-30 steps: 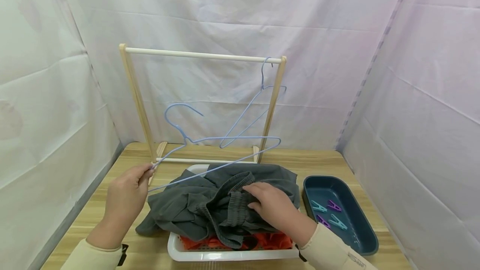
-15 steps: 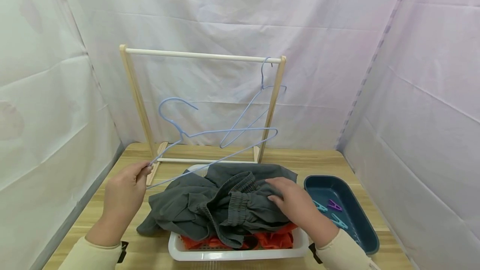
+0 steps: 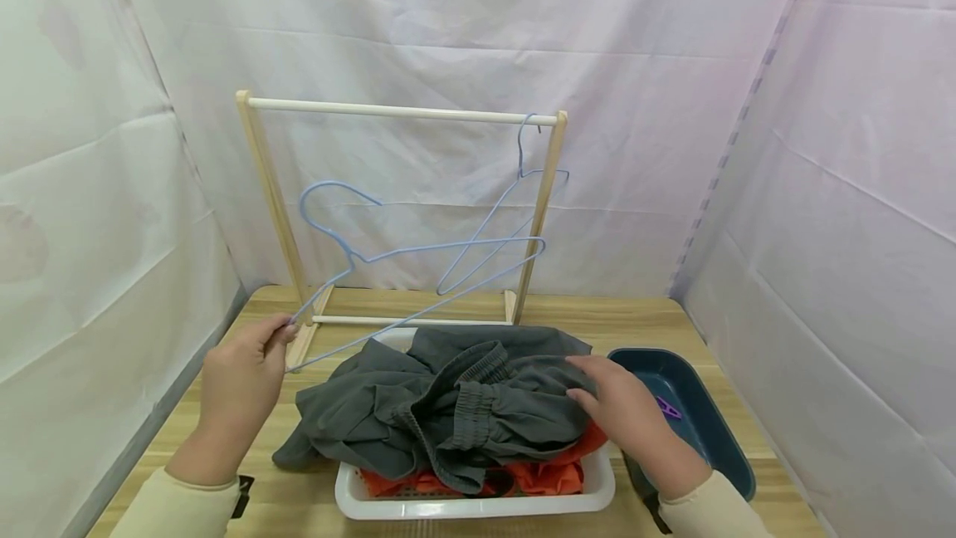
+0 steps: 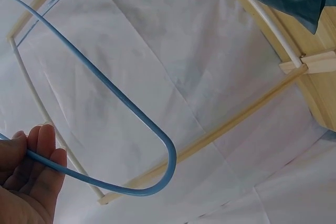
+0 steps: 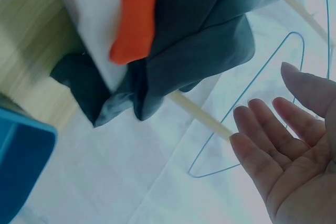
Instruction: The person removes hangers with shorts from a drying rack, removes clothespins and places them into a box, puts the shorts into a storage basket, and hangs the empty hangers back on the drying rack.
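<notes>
My left hand (image 3: 242, 376) pinches one shoulder end of a light blue wire hanger (image 3: 418, 249), and its hook points up and to the right. In the left wrist view the fingers and thumb close round the hanger wire (image 4: 123, 100). My right hand (image 3: 623, 405) is over the right side of a heap of dark grey clothing with a gathered elastic waistband (image 3: 474, 413). The right wrist view shows that hand (image 5: 294, 156) with fingers spread and nothing between them, beside the grey cloth (image 5: 199, 40).
The clothing lies on a white basket (image 3: 478, 509) with orange cloth (image 3: 553, 476) beneath it. A wooden rack (image 3: 403, 110) stands behind, with a second blue hanger (image 3: 485, 227) at its right end. At right, a dark blue tray (image 3: 713, 413) holds a purple clothespin (image 3: 668, 408).
My left hand has raised the hanger and shifted it slightly left. My right hand has moved right across the clothing, away from the waistband. The clothing lies almost as before.
</notes>
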`<state>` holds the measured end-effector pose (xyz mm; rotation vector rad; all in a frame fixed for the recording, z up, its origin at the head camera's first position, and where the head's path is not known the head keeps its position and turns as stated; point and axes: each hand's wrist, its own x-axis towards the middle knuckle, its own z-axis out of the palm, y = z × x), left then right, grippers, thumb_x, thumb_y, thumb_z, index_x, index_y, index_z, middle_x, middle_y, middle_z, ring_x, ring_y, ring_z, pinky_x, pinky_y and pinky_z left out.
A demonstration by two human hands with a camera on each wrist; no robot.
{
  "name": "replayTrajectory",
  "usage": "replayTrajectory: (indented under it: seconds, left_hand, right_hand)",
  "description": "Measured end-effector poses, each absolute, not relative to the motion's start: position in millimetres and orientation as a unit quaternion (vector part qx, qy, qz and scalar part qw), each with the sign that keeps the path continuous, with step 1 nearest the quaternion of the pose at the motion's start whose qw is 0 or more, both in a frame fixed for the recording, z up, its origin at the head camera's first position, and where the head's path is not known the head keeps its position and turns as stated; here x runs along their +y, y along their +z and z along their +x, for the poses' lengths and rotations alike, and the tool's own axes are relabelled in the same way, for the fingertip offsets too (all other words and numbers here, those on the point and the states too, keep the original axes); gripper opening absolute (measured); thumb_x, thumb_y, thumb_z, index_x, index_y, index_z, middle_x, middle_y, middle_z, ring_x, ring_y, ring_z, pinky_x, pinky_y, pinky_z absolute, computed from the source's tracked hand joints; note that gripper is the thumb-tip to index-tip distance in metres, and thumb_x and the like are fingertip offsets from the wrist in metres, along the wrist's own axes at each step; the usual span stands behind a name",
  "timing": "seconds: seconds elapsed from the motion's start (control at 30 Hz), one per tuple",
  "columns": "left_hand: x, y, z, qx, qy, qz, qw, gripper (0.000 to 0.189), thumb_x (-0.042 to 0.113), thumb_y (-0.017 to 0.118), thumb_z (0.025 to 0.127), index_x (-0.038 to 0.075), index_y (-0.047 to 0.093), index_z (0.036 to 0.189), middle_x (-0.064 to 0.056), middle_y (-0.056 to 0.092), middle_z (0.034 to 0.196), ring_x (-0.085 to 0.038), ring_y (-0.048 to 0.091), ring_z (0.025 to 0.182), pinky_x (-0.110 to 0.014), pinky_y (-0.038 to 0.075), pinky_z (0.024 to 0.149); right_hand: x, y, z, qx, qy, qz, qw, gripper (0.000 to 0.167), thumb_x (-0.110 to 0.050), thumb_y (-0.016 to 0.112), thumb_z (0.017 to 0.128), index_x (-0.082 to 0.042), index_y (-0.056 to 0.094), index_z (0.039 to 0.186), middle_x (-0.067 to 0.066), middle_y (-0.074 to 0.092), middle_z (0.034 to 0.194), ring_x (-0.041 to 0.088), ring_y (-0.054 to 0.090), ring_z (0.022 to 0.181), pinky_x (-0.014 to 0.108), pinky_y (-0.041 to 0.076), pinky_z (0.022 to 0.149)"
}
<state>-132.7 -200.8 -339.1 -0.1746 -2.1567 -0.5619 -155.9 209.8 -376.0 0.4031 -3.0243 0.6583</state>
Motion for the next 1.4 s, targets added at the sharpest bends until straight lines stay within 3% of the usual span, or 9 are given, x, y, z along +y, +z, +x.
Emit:
replayTrajectory:
  seconds: [0.37,0.47,0.57,0.63,0.77,0.87,1.03,1.4]
  left_hand:
    - [-207.2,-332.6,-134.2,-0.865,-0.247,-0.048,0.434,0.012,-0.008,0.071,0.081,-0.013,0.069,0.092,-0.027,0.068,0.08,-0.044,0.067,0.069,-0.055,0.051,0.059]
    - [-209.9,-329.9,-136.0,-0.862,-0.249,-0.044,0.44,0.012,-0.008,0.071,0.081,-0.012,0.07,0.092,-0.026,0.069,0.08,-0.044,0.067,0.069,-0.023,0.055,0.063]
    - [-212.7,-326.9,-137.8,-0.861,-0.244,-0.039,0.444,0.011,-0.007,0.072,0.08,-0.012,0.07,0.091,-0.025,0.069,0.079,-0.042,0.068,0.068,0.001,0.034,0.069]
    - [-214.8,-324.9,-138.3,-0.863,-0.241,-0.032,0.442,0.012,-0.006,0.072,0.08,-0.011,0.071,0.091,-0.024,0.07,0.078,-0.042,0.068,0.068,0.001,0.028,0.067]
    - [-219.0,-321.3,-139.7,-0.87,-0.24,-0.016,0.43,0.013,-0.004,0.072,0.081,-0.01,0.071,0.093,-0.024,0.07,0.078,-0.043,0.068,0.07,-0.022,0.048,0.06]
    - [-221.6,-318.4,-141.4,-0.872,-0.237,-0.013,0.429,0.011,-0.004,0.071,0.082,-0.009,0.071,0.091,-0.023,0.07,0.077,-0.042,0.068,0.068,-0.028,0.048,0.056]
    - [-224.2,-314.1,-145.3,-0.867,-0.235,-0.01,0.439,0.008,-0.005,0.07,0.082,-0.01,0.071,0.088,-0.023,0.07,0.075,-0.039,0.066,0.061,-0.005,0.03,0.053]
    - [-226.8,-307.6,-151.7,-0.882,-0.249,0.026,0.399,0.011,-0.002,0.066,0.087,-0.012,0.07,0.092,-0.025,0.069,0.077,-0.04,0.065,0.062,-0.006,0.026,0.049]
  right_hand:
    - [230.6,-380.9,-149.2,-0.972,0.213,0.091,-0.024,0.049,-0.02,0.073,0.086,-0.005,0.059,0.131,0.019,0.058,0.129,0.04,0.055,0.118,0.055,0.048,0.091]
    - [234.8,-383.4,-148.9,-0.974,0.21,0.076,-0.038,0.052,-0.023,0.074,0.085,-0.005,0.058,0.132,0.019,0.058,0.129,0.041,0.054,0.118,0.056,0.049,0.089]
    - [238.8,-386.7,-149.2,-0.973,0.215,0.063,-0.052,0.055,-0.024,0.075,0.084,-0.003,0.057,0.132,0.019,0.059,0.128,0.041,0.054,0.118,0.056,0.049,0.089]
    - [241.5,-390.2,-149.2,-0.971,0.223,0.054,-0.064,0.055,-0.023,0.076,0.084,-0.002,0.057,0.131,0.019,0.061,0.125,0.04,0.056,0.116,0.055,0.049,0.088]
    - [246.2,-399.2,-148.6,-0.966,0.241,0.042,-0.088,0.055,-0.02,0.076,0.083,0.002,0.057,0.129,0.017,0.064,0.12,0.036,0.06,0.111,0.053,0.05,0.088]
    - [249.3,-407.0,-147.4,-0.963,0.246,0.033,-0.105,0.054,-0.019,0.077,0.082,0.004,0.058,0.127,0.016,0.066,0.116,0.035,0.062,0.107,0.053,0.051,0.088]
    - [252.3,-418.8,-144.5,-0.961,0.244,0.012,-0.128,0.052,-0.021,0.079,0.079,0.004,0.06,0.122,0.013,0.067,0.109,0.03,0.063,0.101,0.051,0.052,0.085]
    - [253.3,-433.3,-143.1,-0.95,0.262,-0.005,-0.167,0.046,-0.025,0.078,0.08,0.005,0.064,0.112,0.005,0.067,0.092,0.023,0.063,0.086,0.045,0.054,0.076]
